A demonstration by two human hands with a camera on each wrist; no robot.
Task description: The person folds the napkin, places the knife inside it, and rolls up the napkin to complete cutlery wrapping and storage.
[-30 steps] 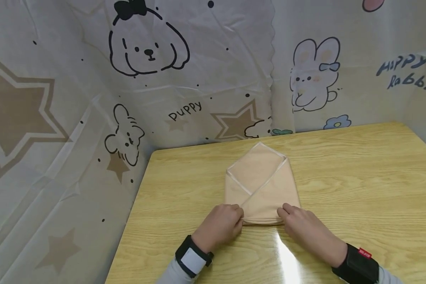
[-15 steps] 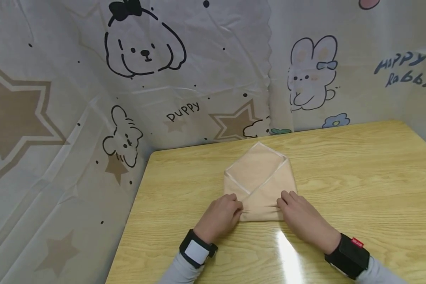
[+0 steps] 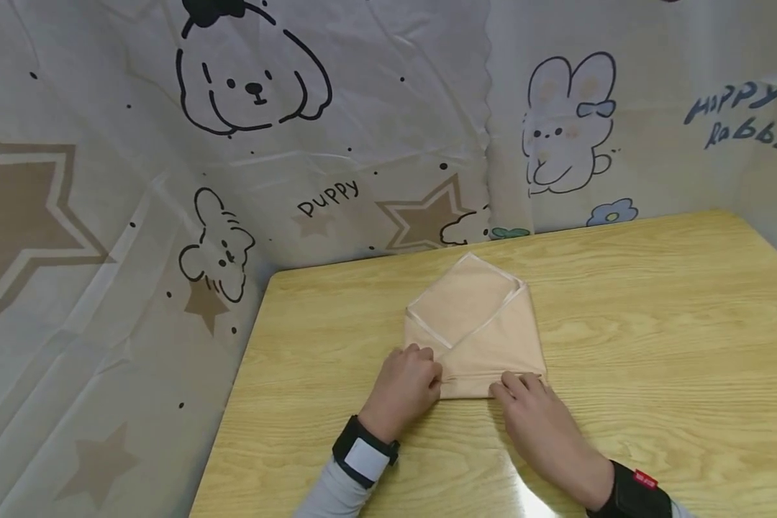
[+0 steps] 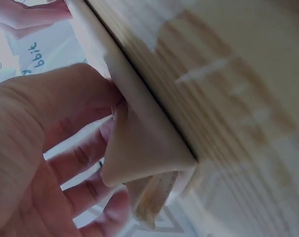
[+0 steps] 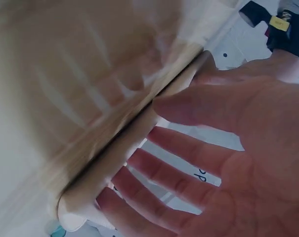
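A peach cloth point(image 3: 492, 338) with white edging lies folded on the table, its pointed end away from me. A narrow fold runs along its near edge. At the near left corner my left hand point(image 3: 403, 388) pinches the folded edge; in the left wrist view its thumb and forefinger meet on the cloth point(image 4: 139, 143), whose corner hangs in loose layers. My right hand point(image 3: 544, 424) lies at the near right part. In the right wrist view that hand's fingers point(image 5: 154, 202) are fairly straight and spread, tips on the cloth, with the thumb at the near edge.
The wood-grain table point(image 3: 660, 324) meets a printed curtain point(image 3: 362, 86) at the back and left. Cartoon animals and stars decorate the curtain. Black bands point(image 3: 365, 450) circle both wrists.
The cloth's near edge has been folded over and lies slightly farther from me. The right hand moved forward, then slid back to the near edge as its fingers loosened.
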